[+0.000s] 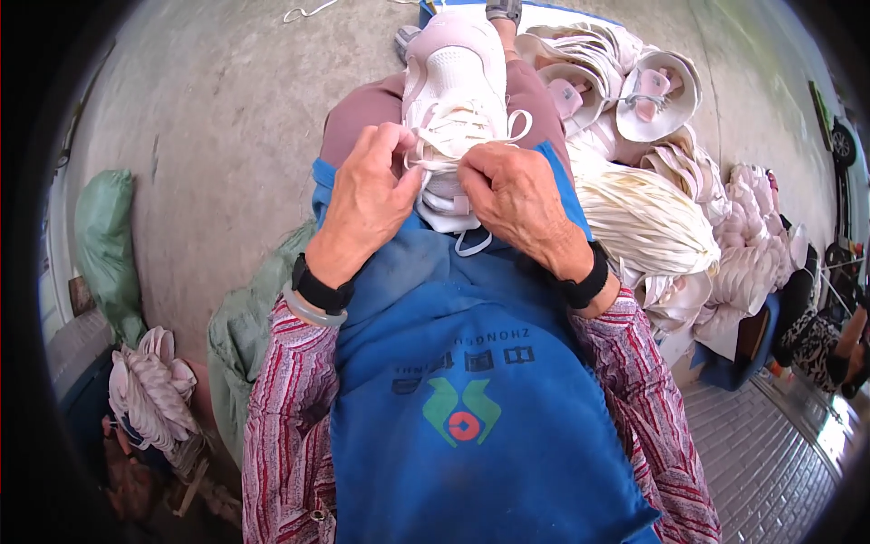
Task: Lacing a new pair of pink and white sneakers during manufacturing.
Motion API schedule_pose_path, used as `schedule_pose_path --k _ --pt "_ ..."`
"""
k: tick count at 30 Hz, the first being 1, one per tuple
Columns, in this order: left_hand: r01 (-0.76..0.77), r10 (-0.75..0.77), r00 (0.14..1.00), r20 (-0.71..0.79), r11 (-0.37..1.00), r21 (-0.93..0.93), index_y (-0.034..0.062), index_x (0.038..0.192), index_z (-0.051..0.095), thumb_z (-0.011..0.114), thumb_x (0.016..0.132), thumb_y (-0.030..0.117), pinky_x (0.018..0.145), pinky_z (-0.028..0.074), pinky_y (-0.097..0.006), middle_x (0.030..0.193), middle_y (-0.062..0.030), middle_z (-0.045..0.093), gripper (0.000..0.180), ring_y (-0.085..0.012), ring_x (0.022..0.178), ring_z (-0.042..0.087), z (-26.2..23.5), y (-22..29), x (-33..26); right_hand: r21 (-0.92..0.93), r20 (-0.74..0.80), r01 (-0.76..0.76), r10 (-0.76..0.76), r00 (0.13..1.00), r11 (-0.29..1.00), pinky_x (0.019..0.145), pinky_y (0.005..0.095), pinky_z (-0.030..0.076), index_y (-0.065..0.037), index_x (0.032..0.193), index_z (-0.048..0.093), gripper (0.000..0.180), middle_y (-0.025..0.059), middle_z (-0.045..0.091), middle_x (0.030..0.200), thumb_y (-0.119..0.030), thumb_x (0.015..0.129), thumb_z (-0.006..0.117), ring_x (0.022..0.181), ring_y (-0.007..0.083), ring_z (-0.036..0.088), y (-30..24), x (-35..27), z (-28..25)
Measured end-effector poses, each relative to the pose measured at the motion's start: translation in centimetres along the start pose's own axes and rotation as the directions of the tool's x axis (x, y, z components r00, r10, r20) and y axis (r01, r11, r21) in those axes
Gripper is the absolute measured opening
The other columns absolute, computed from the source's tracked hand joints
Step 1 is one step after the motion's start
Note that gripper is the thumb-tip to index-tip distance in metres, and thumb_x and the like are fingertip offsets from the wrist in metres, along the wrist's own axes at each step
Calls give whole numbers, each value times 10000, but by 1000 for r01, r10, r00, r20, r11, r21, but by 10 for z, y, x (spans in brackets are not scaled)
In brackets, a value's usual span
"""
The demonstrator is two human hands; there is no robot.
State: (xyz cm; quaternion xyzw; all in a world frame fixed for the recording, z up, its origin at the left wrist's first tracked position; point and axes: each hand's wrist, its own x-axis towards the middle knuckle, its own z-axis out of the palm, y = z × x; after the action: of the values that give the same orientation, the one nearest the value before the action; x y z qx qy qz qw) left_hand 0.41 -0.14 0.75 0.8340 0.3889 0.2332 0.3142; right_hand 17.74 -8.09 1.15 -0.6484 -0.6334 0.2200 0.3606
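A white and pale pink sneaker upper [453, 77] rests on my lap, its toe pointing away from me. White shoelace [453, 136] crosses its eyelet rows, with a loose loop standing out on the right side. My left hand [362, 199] is closed at the left edge of the lacing, thumb and forefinger pinching the lace. Opposite it, my right hand [526, 204] is closed over the right eyelet row, its bent fingers on the lace there; the fingertips are partly hidden. Below both hands, the heel end and a pull loop lie against my blue apron [435, 308].
On the right lie stacked sneaker uppers [657, 95], a thick bundle of cream laces [643, 213] and more piled uppers [743, 263]. Green sacks [109, 245] and another pile of uppers [152, 390] are on the left. Another person [843, 349] shows partly at the far right.
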Motion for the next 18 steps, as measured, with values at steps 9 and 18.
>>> schedule_pose_path --k 9,18 --pt "-7 23 995 101 989 -150 19 953 563 643 812 -13 612 476 -304 954 -96 529 165 -183 656 571 -3 2 2 58 12 -38 38 999 998 591 458 475 1 709 563 121 181 589 703 -80 799 571 658 379 601 -4 -3 -1" --pt "-87 85 983 165 996 6 20 959 460 559 864 -2 668 441 -456 908 -179 502 138 -411 806 546 -6 6 8 -160 38 -57 64 997 985 587 439 490 -35 843 563 94 147 599 791 -124 851 594 691 357 623 -9 -4 11"
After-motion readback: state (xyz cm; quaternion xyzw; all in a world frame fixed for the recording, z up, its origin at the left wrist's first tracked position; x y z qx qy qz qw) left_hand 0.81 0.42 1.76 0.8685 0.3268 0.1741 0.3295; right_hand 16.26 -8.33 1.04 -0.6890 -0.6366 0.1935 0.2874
